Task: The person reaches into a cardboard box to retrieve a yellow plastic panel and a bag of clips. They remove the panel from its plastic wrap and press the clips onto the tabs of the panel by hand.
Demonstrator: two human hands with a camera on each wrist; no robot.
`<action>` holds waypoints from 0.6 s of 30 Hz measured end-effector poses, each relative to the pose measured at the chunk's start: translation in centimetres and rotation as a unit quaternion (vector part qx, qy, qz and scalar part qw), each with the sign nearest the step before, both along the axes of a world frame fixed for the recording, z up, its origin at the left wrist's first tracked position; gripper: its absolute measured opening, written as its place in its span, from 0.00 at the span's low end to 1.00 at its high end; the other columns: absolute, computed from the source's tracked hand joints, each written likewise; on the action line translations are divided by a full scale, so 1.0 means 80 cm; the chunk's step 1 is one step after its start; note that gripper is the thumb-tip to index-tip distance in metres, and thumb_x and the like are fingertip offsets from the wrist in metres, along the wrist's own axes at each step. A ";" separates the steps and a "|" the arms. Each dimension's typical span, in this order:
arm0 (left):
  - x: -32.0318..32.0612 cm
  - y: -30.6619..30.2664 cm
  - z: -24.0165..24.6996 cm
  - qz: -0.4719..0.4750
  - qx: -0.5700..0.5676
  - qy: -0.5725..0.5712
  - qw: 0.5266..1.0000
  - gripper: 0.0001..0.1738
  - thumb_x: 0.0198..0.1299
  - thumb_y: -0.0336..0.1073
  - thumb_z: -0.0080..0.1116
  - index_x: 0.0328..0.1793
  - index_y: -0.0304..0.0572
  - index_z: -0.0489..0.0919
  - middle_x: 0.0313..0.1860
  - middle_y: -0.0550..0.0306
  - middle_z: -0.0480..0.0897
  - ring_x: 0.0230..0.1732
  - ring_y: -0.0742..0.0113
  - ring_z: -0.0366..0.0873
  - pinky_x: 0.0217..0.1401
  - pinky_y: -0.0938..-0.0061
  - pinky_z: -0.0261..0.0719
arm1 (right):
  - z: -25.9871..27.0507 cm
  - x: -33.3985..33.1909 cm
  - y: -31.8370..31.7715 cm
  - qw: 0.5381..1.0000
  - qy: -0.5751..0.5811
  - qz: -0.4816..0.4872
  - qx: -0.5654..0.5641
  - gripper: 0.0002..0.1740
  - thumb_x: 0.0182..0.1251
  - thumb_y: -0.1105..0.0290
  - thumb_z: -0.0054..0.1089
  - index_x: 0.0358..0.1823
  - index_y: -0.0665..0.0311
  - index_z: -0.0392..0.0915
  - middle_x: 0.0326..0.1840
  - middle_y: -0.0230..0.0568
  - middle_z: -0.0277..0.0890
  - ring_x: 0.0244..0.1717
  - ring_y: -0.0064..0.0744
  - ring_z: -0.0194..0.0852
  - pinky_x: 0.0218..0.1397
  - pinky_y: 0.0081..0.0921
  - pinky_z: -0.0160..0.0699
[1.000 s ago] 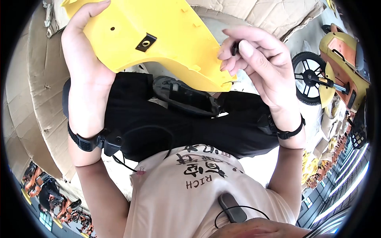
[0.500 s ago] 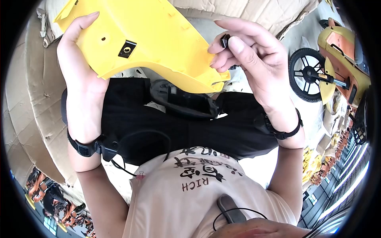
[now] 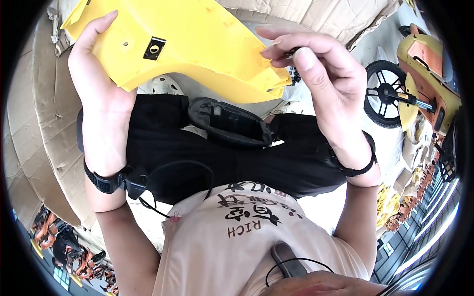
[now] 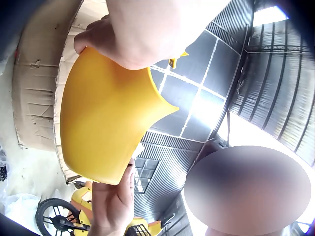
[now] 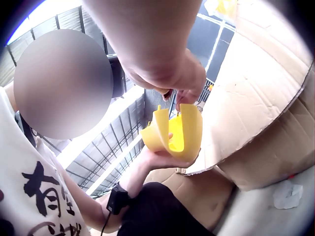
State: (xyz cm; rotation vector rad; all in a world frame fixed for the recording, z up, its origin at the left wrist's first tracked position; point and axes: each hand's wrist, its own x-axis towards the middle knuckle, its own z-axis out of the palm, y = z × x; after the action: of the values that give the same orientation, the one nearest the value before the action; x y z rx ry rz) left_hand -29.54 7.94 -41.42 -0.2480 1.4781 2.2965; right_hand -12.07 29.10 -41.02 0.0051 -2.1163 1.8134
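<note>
My left hand point(image 3: 101, 69) grips the left end of a curved yellow plastic panel point(image 3: 197, 44), thumb over its inner face and palm at its lower edge. A black rectangular clip point(image 3: 154, 48) with a round hole sits on that inner face, near a small hole. My right hand point(image 3: 328, 81) pinches a small black piece point(image 3: 292, 52) between thumb and fingers, mostly hidden by them, beside the panel's right end. The panel's smooth outer side shows in the left wrist view, with the right hand point(image 4: 113, 204) beyond its lower end.
A black oblong plastic housing point(image 3: 232, 123) lies between the legs, below the panel. Cardboard point(image 3: 54, 128) is spread at the left and cardboard point(image 3: 321, 15) at the top. At the right stands a yellow-orange scooter point(image 3: 427, 74) with a black-tyred wheel point(image 3: 384, 93).
The panel has shifted a little left in the head view, with the left hand on it. In the right fingers the small black piece has turned and now shows less.
</note>
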 end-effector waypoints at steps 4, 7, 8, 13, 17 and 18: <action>0.001 0.000 0.000 0.015 0.009 0.008 1.000 0.18 0.61 0.31 0.56 0.56 0.33 0.75 0.49 0.51 0.83 0.48 0.60 0.84 0.50 0.67 0.83 | 0.007 0.009 -0.001 0.998 -0.061 0.000 -0.012 0.14 0.76 0.70 0.53 0.51 0.74 0.79 0.45 0.46 0.83 0.45 0.27 0.81 0.51 0.24 0.80; 0.002 0.001 0.002 0.017 0.003 0.000 1.000 0.18 0.62 0.31 0.56 0.58 0.32 0.75 0.51 0.50 0.83 0.50 0.59 0.83 0.53 0.66 0.83 | 0.008 0.012 -0.005 0.987 -0.118 0.003 -0.107 0.12 0.73 0.72 0.57 0.50 0.74 0.80 0.45 0.45 0.83 0.45 0.25 0.81 0.51 0.22 0.80; 0.002 0.002 0.003 0.017 -0.001 -0.010 1.000 0.18 0.62 0.31 0.56 0.58 0.32 0.75 0.51 0.50 0.83 0.50 0.59 0.83 0.52 0.66 0.83 | 0.008 0.013 -0.006 0.988 -0.118 -0.003 -0.102 0.12 0.72 0.73 0.58 0.50 0.74 0.80 0.45 0.44 0.83 0.45 0.25 0.81 0.50 0.22 0.80; 0.004 0.005 0.004 0.033 -0.011 0.006 0.999 0.18 0.62 0.30 0.56 0.58 0.32 0.74 0.51 0.50 0.83 0.49 0.59 0.84 0.52 0.66 0.84 | 0.006 0.012 -0.004 0.985 -0.095 -0.033 -0.140 0.11 0.69 0.77 0.60 0.50 0.74 0.80 0.43 0.43 0.84 0.43 0.24 0.82 0.50 0.20 0.80; 0.004 0.003 0.004 0.038 -0.015 0.015 0.999 0.18 0.62 0.30 0.56 0.58 0.33 0.74 0.51 0.50 0.83 0.50 0.59 0.84 0.52 0.66 0.84 | 0.003 0.012 -0.001 0.987 -0.093 0.003 -0.132 0.10 0.68 0.79 0.60 0.49 0.74 0.80 0.42 0.42 0.84 0.42 0.23 0.82 0.50 0.19 0.80; 0.004 0.004 0.004 0.038 -0.015 0.015 0.999 0.18 0.62 0.30 0.56 0.58 0.33 0.74 0.51 0.50 0.83 0.50 0.59 0.84 0.52 0.66 0.84 | 0.003 0.012 -0.002 0.987 -0.088 0.010 -0.134 0.09 0.68 0.80 0.60 0.48 0.73 0.80 0.42 0.41 0.84 0.42 0.22 0.82 0.49 0.19 0.80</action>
State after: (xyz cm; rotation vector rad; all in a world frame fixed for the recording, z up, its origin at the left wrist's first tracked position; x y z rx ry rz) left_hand -29.23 8.23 -41.11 -0.2845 1.5446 2.3475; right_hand -11.10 28.93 -40.82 -0.2095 -1.9702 2.1669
